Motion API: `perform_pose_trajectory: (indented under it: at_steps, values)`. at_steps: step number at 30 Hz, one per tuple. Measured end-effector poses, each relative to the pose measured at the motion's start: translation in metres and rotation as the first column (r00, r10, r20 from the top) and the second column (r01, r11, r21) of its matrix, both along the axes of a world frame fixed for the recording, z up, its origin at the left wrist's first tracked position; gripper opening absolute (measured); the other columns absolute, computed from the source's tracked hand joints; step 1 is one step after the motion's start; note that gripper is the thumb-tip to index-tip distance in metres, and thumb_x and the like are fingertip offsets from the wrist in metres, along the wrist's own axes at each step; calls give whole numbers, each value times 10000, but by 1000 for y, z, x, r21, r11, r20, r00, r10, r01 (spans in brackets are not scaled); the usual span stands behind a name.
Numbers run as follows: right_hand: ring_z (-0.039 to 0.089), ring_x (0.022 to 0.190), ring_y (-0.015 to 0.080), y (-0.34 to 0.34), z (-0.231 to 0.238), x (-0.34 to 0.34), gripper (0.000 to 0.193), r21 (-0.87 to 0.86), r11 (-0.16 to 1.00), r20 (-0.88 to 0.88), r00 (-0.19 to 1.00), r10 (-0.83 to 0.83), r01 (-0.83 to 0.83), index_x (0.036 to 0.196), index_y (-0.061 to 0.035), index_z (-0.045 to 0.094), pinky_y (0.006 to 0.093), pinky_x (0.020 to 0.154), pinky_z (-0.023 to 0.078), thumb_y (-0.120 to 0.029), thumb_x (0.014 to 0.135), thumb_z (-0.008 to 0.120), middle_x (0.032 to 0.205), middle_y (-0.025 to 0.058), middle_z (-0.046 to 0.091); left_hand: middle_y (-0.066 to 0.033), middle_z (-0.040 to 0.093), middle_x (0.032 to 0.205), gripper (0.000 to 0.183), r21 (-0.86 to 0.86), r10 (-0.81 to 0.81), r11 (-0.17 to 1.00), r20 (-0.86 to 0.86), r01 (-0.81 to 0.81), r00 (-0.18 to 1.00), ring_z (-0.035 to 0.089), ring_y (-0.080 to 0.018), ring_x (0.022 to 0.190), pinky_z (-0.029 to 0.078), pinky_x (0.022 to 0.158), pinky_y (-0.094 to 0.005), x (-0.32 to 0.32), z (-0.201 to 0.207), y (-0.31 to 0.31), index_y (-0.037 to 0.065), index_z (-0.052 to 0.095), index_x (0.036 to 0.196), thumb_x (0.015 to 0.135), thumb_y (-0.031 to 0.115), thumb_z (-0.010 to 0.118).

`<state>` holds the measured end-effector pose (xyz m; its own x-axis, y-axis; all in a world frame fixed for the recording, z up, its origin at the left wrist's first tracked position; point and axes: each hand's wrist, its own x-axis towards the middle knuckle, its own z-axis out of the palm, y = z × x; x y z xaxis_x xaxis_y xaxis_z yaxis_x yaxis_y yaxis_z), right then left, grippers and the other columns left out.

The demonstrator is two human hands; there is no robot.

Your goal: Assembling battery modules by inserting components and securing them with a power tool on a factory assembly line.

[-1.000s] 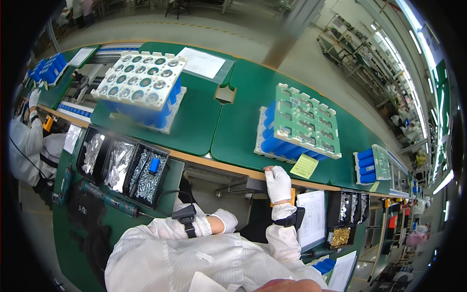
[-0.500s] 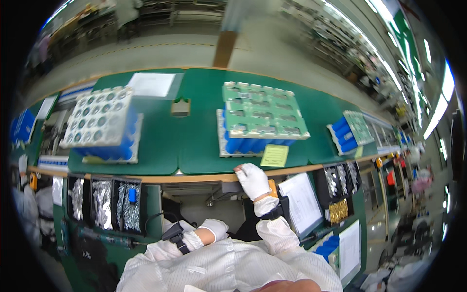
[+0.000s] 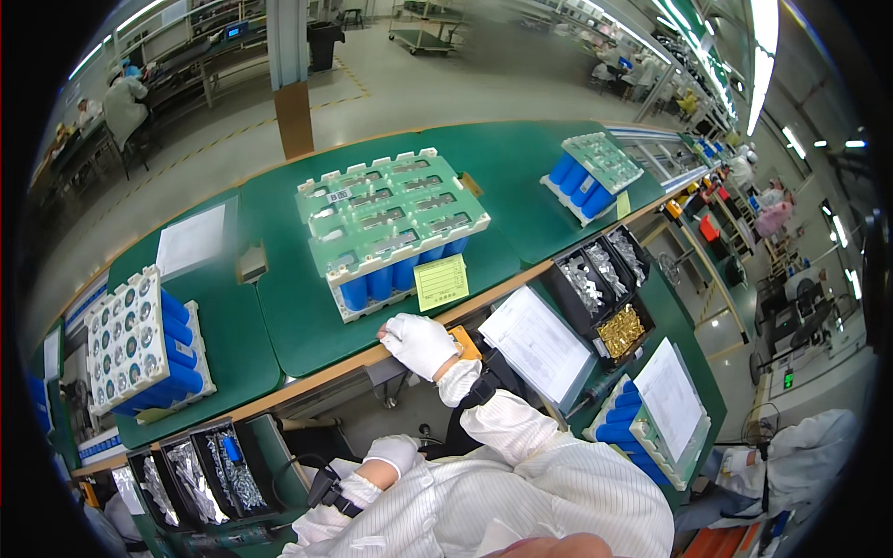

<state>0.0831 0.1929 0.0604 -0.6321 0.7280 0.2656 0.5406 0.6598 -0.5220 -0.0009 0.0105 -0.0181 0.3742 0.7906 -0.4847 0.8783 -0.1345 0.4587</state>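
Note:
My right hand (image 3: pixel 419 346), in a white glove with bare fingertips, rests at the bench's wooden front edge. Its fingers are curled together, and I see nothing in them. Just beyond it stands a large battery pack (image 3: pixel 379 219) of blue cells under a pale green frame with metal strips. A yellow label card (image 3: pixel 440 282) hangs on the pack's near side. My left hand (image 3: pixel 395 453), also gloved, lies low in front of my body, below the bench edge; its fingers are mostly hidden. Beside my right wrist is a yellow-orange object (image 3: pixel 464 342).
Another battery pack (image 3: pixel 139 349) with a white holder stands at left, a smaller pack (image 3: pixel 593 177) at far right. Black bins of metal parts (image 3: pixel 223 470) sit lower left, with a bin of brass-coloured pieces (image 3: pixel 621 332) at right. Papers (image 3: pixel 537 344) lie beside my right forearm.
The view has swung to the right, so the packs and bench appear shifted left and tilted. My right hand stays at the bench edge, my left stays low by my body.

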Motion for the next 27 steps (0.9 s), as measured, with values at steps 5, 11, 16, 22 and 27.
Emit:
perform_pose_trajectory:
  at_steps: [5, 11, 16, 22, 27]
  values:
    - [634, 814, 288, -1, 4, 0, 197, -29, 1000, -6, 1000, 4, -4, 867, -103, 669, 385, 723, 513, -268, 888, 565, 845, 90, 651, -187, 683, 967, 370, -25, -3, 1000, -19, 3, 1000, 660, -355, 923, 519, 788, -453, 0, -1, 0, 45, 689, 974, 876, 387, 588]
    - [635, 818, 293, -3, 1, 2, 208, -49, 999, -7, 1000, -13, 12, 868, -103, 672, 392, 725, 513, -282, 882, 565, 852, 92, 654, -203, 670, 970, 354, -12, -23, 1000, -19, 22, 1000, 643, -370, 929, 500, 810, -464, 1, 2, -2, 54, 675, 996, 880, 373, 574]
    - [635, 822, 308, -2, 2, 5, 222, -59, 998, -24, 1000, -20, 19, 869, -101, 675, 409, 735, 513, -291, 881, 558, 859, 102, 656, -201, 670, 970, 357, -11, -19, 1000, -5, 19, 1000, 642, -366, 937, 497, 816, -464, 3, -8, -1, 53, 675, 995, 877, 376, 578]
    - [633, 822, 313, 3, 5, 3, 217, -56, 998, 26, 1000, -9, 11, 871, -97, 669, 410, 731, 513, -282, 879, 556, 858, 111, 652, -201, 670, 964, 356, -1, -7, 1000, -19, 7, 1000, 645, -364, 929, 499, 814, -465, 3, -6, 5, 53, 676, 993, 871, 374, 582]
    - [615, 837, 357, 6, 2, -5, 241, -24, 997, -81, 994, 68, -70, 879, -74, 659, 435, 739, 502, -281, 885, 537, 886, 154, 645, -198, 679, 921, 333, 8, 82, 997, 72, -82, 994, 658, -368, 873, 519, 767, -470, -5, 2, 0, 50, 703, 920, 835, 355, 600]
